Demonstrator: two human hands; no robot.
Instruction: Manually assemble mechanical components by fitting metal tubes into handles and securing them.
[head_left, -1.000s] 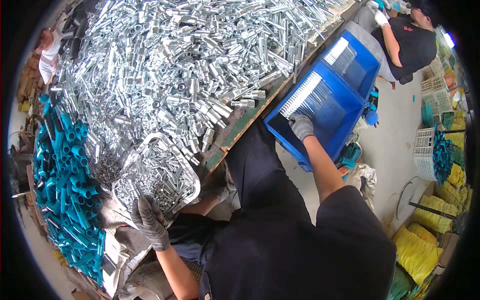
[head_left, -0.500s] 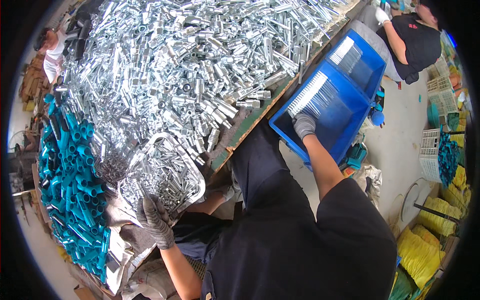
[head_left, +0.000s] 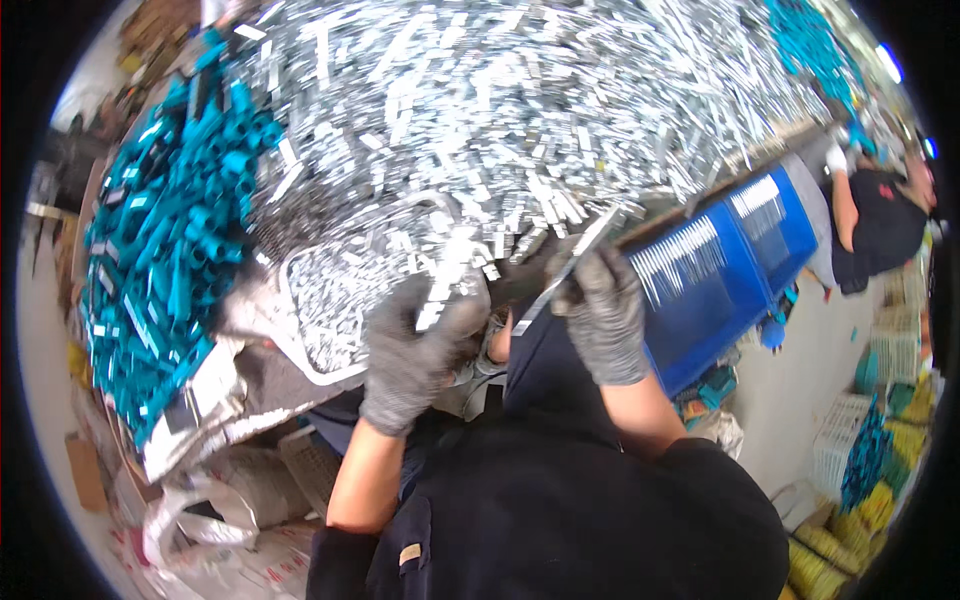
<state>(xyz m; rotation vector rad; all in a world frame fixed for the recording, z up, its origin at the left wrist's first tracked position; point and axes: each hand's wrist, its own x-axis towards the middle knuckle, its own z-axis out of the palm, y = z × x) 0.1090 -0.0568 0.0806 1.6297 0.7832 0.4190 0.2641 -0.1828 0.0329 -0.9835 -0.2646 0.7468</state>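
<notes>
The single view comes from a wide fisheye camera worn on the person's head. It looks steeply down over the black cloth shirt (head_left: 560, 520), with the grey-gloved left hand (head_left: 412, 350) and grey-gloved right hand (head_left: 602, 312) near, and the big heap of silvery metal parts (head_left: 500, 100) farther.

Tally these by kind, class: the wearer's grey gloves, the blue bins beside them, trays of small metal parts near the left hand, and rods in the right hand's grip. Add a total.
Grey gloves: 2
Blue bins: 2
Trays: 1
Rods: 1
Total: 6
</notes>
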